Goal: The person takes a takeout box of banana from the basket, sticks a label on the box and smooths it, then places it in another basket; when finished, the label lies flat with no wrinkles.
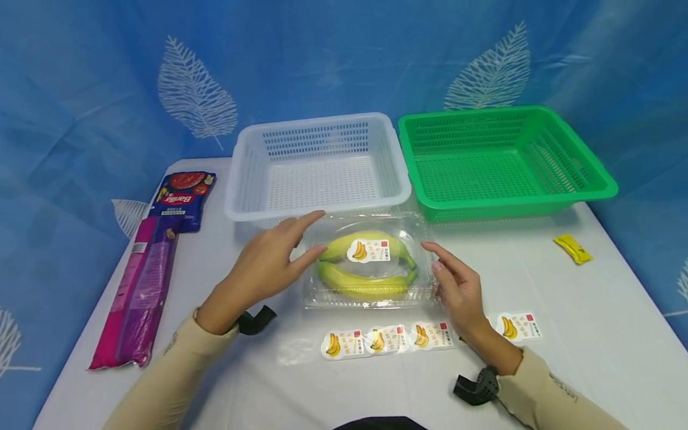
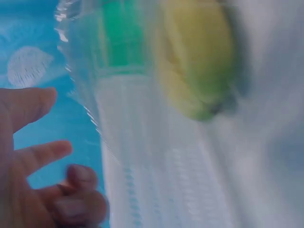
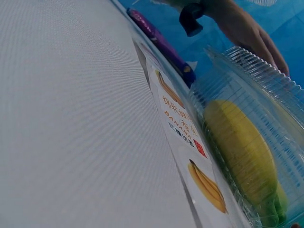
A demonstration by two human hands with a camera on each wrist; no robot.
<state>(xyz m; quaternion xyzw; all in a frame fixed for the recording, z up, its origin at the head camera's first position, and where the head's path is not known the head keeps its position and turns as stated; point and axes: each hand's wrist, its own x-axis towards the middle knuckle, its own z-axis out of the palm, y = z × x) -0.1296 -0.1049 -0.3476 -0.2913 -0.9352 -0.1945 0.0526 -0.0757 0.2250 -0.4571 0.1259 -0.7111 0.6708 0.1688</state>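
A clear plastic clamshell box [image 1: 371, 303] with two bananas [image 1: 365, 282] inside stands mid-table, its lid down. A white banana label [image 1: 368, 251] lies on top of the lid. My left hand [image 1: 269, 254] is at the box's left side, thumb and forefinger extended and spread over its edge. At the right side is my right hand [image 1: 459, 289], forefinger stretched toward the lid's edge; its other fingers are partly hidden. Whether either hand touches the plastic, I cannot tell. The left wrist view shows the bananas [image 2: 199, 57] blurred; the right wrist view shows them [image 3: 242, 152] through the box wall.
A strip of banana labels [image 1: 384, 340] lies in front of the box, partly under my right forearm. Behind stand a white basket [image 1: 317, 212] and a green basket [image 1: 505, 206]. Purple packet [image 1: 145, 292] and blue sauce pouch [image 1: 180, 200] lie left, a small yellow packet [image 1: 573, 248] right.
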